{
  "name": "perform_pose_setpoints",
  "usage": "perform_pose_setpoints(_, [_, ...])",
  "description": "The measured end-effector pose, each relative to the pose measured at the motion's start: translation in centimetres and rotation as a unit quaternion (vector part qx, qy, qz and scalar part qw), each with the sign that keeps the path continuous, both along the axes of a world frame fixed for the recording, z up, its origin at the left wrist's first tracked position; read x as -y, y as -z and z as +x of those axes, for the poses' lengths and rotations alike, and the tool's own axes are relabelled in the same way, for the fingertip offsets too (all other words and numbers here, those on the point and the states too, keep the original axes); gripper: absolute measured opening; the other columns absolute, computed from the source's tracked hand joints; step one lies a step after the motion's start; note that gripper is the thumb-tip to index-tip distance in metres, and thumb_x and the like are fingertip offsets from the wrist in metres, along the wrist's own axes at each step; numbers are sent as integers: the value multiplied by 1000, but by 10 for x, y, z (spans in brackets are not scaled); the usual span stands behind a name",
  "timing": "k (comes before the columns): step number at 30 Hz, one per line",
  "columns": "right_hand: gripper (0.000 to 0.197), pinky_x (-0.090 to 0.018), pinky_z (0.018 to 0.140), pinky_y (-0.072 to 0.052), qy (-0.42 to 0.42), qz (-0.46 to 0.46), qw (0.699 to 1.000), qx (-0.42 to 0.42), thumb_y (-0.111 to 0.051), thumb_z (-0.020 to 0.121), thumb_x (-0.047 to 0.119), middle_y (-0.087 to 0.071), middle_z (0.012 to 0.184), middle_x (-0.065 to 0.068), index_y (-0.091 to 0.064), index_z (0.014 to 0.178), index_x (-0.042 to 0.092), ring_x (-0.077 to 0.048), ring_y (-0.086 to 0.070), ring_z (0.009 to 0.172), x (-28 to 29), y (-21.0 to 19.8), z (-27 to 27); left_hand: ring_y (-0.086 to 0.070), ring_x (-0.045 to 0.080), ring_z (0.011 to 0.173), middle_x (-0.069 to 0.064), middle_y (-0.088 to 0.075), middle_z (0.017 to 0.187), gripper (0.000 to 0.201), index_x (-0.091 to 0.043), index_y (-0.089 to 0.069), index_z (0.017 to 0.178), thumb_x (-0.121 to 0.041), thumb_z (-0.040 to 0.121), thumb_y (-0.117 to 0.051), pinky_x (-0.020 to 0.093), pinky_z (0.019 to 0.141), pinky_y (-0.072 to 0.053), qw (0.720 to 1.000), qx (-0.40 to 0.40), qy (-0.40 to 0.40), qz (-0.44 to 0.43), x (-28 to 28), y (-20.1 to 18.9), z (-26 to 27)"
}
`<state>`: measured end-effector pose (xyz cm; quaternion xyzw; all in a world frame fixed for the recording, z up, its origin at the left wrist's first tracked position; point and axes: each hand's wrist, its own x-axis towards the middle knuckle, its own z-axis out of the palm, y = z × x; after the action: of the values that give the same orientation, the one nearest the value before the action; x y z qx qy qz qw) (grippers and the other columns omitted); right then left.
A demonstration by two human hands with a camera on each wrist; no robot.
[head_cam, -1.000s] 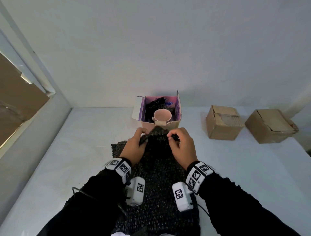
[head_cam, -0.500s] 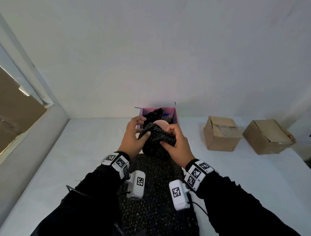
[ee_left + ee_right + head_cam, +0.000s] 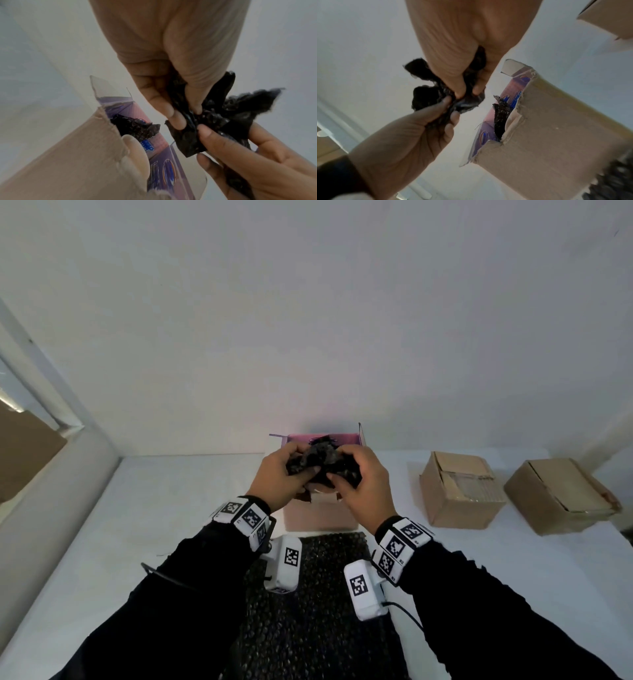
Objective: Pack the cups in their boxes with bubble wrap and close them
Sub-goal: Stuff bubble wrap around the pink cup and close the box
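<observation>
A crumpled wad of black bubble wrap [image 3: 322, 460] hangs just above the open box [image 3: 318, 515], whose inside is pink and purple. My left hand [image 3: 294, 470] pinches the wad from the left. My right hand [image 3: 346, 474] grips it from the right. In the left wrist view the fingers [image 3: 171, 111] curl round the wad [image 3: 223, 116]. More black bubble wrap [image 3: 135, 127] lines the box, and a pale cup [image 3: 135, 152] peeks over its torn front wall. From the head view the cup is hidden behind my hands.
A long sheet of black bubble wrap [image 3: 322, 611] lies on the white table in front of the box, under my wrists. Two closed brown cardboard boxes [image 3: 459, 491] [image 3: 561, 498] stand to the right. A wall rises right behind the open box.
Both hands lifted a piece of bubble wrap off the sheet, bunched it into a wad and carried it forward over the open box, covering the cup from the head view.
</observation>
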<state>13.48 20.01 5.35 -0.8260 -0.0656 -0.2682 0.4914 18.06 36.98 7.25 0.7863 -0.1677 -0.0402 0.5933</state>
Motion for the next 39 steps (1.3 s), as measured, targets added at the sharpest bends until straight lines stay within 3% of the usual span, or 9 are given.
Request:
perform_pose_setpoints(3, [42, -7, 90, -39, 70, -24, 996, 41, -61, 68, -11, -55, 111, -4, -63, 104, 10, -7, -54, 98, -6, -4, 24, -67, 11, 91, -2, -69, 100, 34, -24, -59, 110, -28, 79, -72, 28, 84, -53, 999, 11, -15, 27, 3, -4, 26])
perform_pose_setpoints(5, [44, -2, 85, -35, 108, -22, 994, 19, -56, 66, -14, -51, 114, -5, -63, 103, 11, -10, -53, 96, -12, -3, 39, -64, 16, 99, -1, -65, 109, 37, -31, -52, 115, -37, 80, -62, 35, 90, -52, 998, -44, -17, 39, 8, -5, 40])
perform_pose_setpoints(7, [45, -6, 81, -36, 132, -21, 991, -26, -53, 66, -14, -48, 117, -5, -61, 102, 12, -16, -55, 94, -16, 2, 53, -60, 26, 109, 7, -61, 120, 35, -30, -48, 124, -26, 89, -51, 43, 97, -48, 993, -66, -14, 93, 12, -1, 55])
perform_pose_setpoints(9, [44, -16, 79, -40, 152, -39, 985, -76, -52, 69, -11, -45, 122, -3, -60, 104, 14, -22, -58, 91, -16, 5, 64, -52, 30, 119, 13, -56, 131, 45, -20, -45, 136, -10, 92, -44, 34, 102, -41, 981, -44, 10, 188, 16, 2, 64])
perform_pose_setpoints(15, [39, -43, 87, -52, 165, -174, 945, -222, -55, 77, 11, -38, 132, -5, -58, 115, 12, -30, -59, 98, 4, 24, 90, -50, 32, 123, 16, -55, 134, 44, -8, -49, 134, -11, 91, -47, 34, 102, -39, 945, -67, 98, 306, 25, 15, 76])
perform_pose_setpoints(22, [46, -39, 92, -37, 97, -390, 875, -269, -52, 86, 30, -54, 124, -14, -45, 126, 7, -34, -44, 111, 5, 41, 101, -60, 30, 103, 19, -59, 124, 82, -21, 1, 153, -6, 89, -47, 31, 85, -45, 919, -100, 126, 359, 43, 30, 85])
perform_pose_setpoints(27, [47, -39, 86, -42, 60, -437, 836, -328, -50, 88, 36, -56, 122, -14, -42, 126, 9, -33, -47, 110, 2, 47, 101, -50, 33, 120, 18, -45, 138, 70, -19, -15, 151, -9, 89, -47, 40, 101, -41, 911, -103, 125, 380, 45, 39, 86])
perform_pose_setpoints(32, [41, -42, 82, -48, 38, -393, 898, -196, -54, 85, 22, -43, 126, -14, -45, 124, 15, -34, -45, 111, 9, 31, 106, -35, 38, 130, 13, -25, 146, 61, -19, -30, 146, -10, 88, -45, 48, 112, -29, 899, -76, 120, 414, 45, 45, 86])
perform_pose_setpoints(39, [28, -40, 88, -32, 30, -529, 824, -201, -43, 91, 25, -62, 120, -2, -58, 114, 19, -30, -44, 115, 21, 37, 106, -45, 33, 128, 16, -48, 137, 53, -13, -34, 140, -15, 89, -48, 46, 107, -36, 933, -80, 85, 340, 44, 53, 84])
